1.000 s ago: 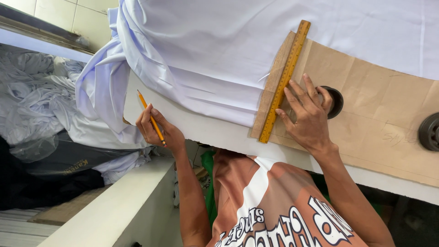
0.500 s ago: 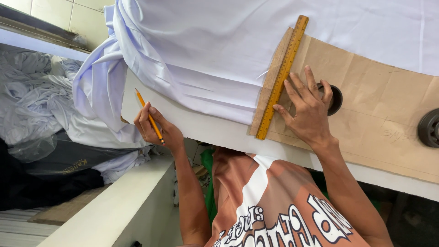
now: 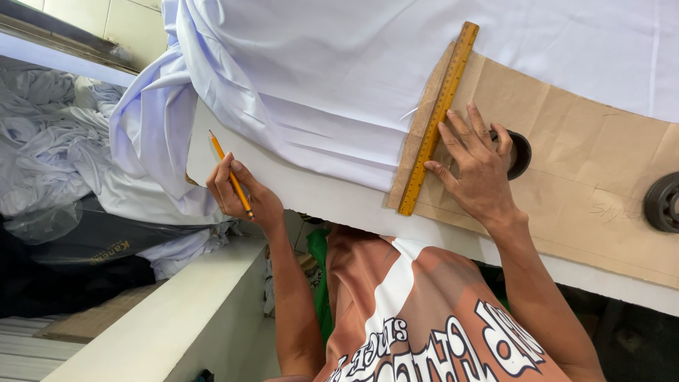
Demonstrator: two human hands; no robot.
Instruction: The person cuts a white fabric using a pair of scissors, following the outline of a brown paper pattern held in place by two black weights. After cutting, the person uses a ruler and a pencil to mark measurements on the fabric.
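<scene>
A stack of white fabric (image 3: 368,85) covers most of the surface (image 3: 339,201), its folded layers hanging over the near edge and spilling down at one end in a loose drape. A sheet of brown pattern paper (image 3: 594,170) lies flat on the fabric, and a yellow wooden ruler (image 3: 438,117) runs along its edge, touching both paper and cloth. Two dark round weights sit on the paper: one (image 3: 520,152) is partly hidden behind the fingers, the other (image 3: 663,201) lies well apart at the frame's edge. Beyond the surface, crumpled white cloth and a dark plastic bag (image 3: 92,240) are heaped beside a pale ledge (image 3: 163,318). The right hand (image 3: 481,170) rests palm down on the paper just beside the ruler, fingers spread and flat, thumb against the ruler's side; its grip is apart, pressing rather than clasping. The left hand (image 3: 240,194) is off the fabric at the surface's near edge, its grip clamped on a yellow pencil (image 3: 232,175), which stands tilted, its upper end toward the draped cloth. Both forearms rise from below, bent at the elbow.
</scene>
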